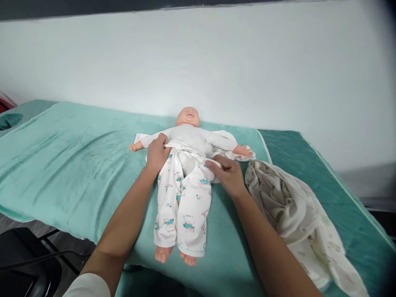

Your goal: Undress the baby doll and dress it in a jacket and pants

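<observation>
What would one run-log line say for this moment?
left hand: grips trousers waistband | right hand: grips waistband | doll: on its back, green blanket | crumpled cloth: right

The doll (185, 165) lies on the blanket (77, 156), head toward the wall (216, 62), crumpled cloth (297, 214) at its right.

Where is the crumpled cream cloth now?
In the head view, the cream cloth lies on the green blanket, right of the doll, near the right hand.
</observation>
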`<state>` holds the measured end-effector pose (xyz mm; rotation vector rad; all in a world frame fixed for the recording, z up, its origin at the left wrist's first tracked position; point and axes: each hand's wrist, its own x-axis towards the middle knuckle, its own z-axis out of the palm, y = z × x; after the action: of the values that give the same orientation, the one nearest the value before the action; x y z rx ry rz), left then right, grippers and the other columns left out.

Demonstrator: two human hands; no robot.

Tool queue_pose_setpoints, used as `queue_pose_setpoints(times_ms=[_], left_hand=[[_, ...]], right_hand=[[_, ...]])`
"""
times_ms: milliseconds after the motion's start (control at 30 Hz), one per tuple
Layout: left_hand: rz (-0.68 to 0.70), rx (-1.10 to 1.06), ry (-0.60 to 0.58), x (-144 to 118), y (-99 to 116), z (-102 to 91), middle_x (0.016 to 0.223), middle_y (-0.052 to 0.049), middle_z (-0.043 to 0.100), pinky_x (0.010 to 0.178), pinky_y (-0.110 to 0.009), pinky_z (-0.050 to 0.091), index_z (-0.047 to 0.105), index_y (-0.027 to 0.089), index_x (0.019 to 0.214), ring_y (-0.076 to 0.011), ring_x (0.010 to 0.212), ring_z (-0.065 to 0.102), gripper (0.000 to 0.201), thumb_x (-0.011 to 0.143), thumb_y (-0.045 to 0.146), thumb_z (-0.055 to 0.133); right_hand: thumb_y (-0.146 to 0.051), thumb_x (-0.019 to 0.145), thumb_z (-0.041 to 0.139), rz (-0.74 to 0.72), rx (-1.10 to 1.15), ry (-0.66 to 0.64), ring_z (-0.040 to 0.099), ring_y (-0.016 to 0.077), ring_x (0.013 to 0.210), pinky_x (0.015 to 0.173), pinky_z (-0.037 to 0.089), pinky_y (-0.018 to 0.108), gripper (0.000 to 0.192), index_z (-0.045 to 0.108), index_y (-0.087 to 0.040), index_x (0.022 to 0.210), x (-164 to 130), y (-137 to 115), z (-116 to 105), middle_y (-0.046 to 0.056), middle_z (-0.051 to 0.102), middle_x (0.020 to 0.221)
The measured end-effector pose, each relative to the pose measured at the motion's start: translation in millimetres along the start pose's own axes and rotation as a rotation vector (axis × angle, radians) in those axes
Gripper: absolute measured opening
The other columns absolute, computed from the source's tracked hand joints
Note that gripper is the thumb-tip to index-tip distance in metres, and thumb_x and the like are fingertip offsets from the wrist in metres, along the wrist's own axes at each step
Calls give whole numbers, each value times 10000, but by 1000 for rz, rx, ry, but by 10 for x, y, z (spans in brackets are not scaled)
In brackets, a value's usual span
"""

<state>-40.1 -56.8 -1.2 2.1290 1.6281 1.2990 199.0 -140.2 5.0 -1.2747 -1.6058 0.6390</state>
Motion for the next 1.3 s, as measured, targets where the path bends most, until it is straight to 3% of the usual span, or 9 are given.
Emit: queue_pose_setpoints(times_ms=[100, 233, 333, 533, 633, 767, 1000, 1100, 1300], left_hand=[[-23, -152, 27, 31, -35, 18, 690, 41, 474, 629, -285, 331, 436, 234, 790, -153, 637, 430, 164, 712, 121, 527], [-30, -283, -31, -5, -28, -8, 709, 27, 493, 673, -277, 386, 459, 215, 706, -152, 705, 472, 103, 721, 142, 530], [-17, -286, -11, -241, 22, -91, 830, -3, 547, 786, -294, 452, 510, 209, 715, -168, 841, 543, 92, 725, 119, 525], [-38, -244, 85, -1045, 155, -356, 978, -32, 573, 921, -353, 473, 531, 213, 725, -187, 970, 575, 117, 814, 193, 604], [-130, -306, 65, -1211, 203, -407, 1044, -41, 583, 919, -341, 462, 547, 210, 770, -186, 1013, 576, 105, 856, 234, 603], [-203, -402, 30, -1081, 243, -340, 1010, -28, 601, 856, -311, 452, 532, 209, 794, -173, 965, 571, 85, 854, 208, 593], [-112, -411, 78, -611, 270, -92, 989, -25, 576, 838, -298, 445, 499, 209, 775, -168, 962, 545, 116, 808, 136, 583], [-134, -431, 59, -480, 225, -8, 977, -20, 577, 814, -293, 452, 544, 213, 847, -162, 925, 545, 95, 804, 132, 568], [-154, -407, 10, -568, 183, -66, 1076, -38, 566, 818, -293, 484, 598, 228, 946, -178, 1029, 565, 157, 812, 152, 569]], right_hand=[[-600, 836, 601, 115, -89, -104, 311, 119, 577, 554, 235, 279, 529, 331, -225, 579, -91, 9, 10, -53, 293, 565], [-589, 731, 690, 165, -243, -235, 418, 145, 656, 599, 294, 260, 409, 491, -235, 773, -125, -14, -8, -60, 460, 658], [-588, 685, 706, 199, -247, -289, 449, 156, 692, 619, 317, 260, 434, 547, -233, 878, -143, -31, -25, -49, 539, 739], [-472, 740, 590, 161, -284, -210, 308, 114, 590, 551, 195, 268, 397, 334, -224, 565, -165, -16, 84, -64, 281, 557], [-386, 732, 551, 116, -321, -123, 293, 110, 566, 548, 181, 278, 367, 283, -220, 544, -186, -11, 171, -60, 225, 535], [-364, 745, 528, 54, -266, 16, 315, 115, 567, 573, 220, 282, 341, 279, -225, 557, -218, -8, 237, -59, 249, 532], [-327, 767, 534, 88, -179, 224, 354, 131, 611, 603, 276, 276, 229, 373, -231, 635, -157, 105, 266, -64, 354, 581], [-307, 778, 546, 93, -61, 190, 375, 131, 657, 618, 314, 267, 106, 483, -225, 800, -95, 136, 263, -54, 450, 723], [-439, 748, 702, 127, 24, 33, 340, 116, 622, 586, 305, 260, 305, 490, -225, 799, -63, 136, 197, -71, 417, 693]])
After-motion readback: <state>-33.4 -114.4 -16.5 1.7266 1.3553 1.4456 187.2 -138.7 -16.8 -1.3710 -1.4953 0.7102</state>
